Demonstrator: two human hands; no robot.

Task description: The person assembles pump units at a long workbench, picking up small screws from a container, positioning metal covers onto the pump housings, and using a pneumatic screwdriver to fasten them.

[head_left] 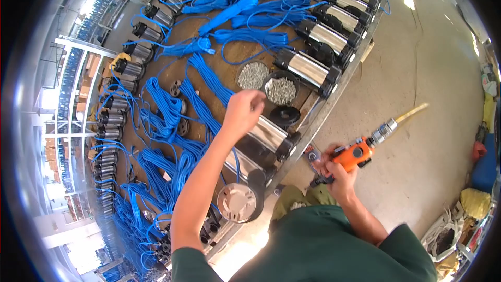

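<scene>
My right hand (340,176) is wrapped round an orange air screwdriver (356,154), held off the table's edge. A metal coupling and a yellowish hose run from the tool to the upper right. My left hand (244,112) is over the table with its fingers curled together, just beside a dark bowl of small metal screws (281,90). Whatever those fingers hold, if anything, is hidden. Under the left wrist lies a silver cylinder with black ends (270,137). Closer to me, a round metal end plate (236,202) faces up at the table edge.
A second bowl of small screws (253,75) stands beyond the first. Coiled blue cables (164,104) cover much of the table. More silver and black cylinders (308,68) line its right edge, and others (128,68) the far left. A white sack (443,235) sits on the right.
</scene>
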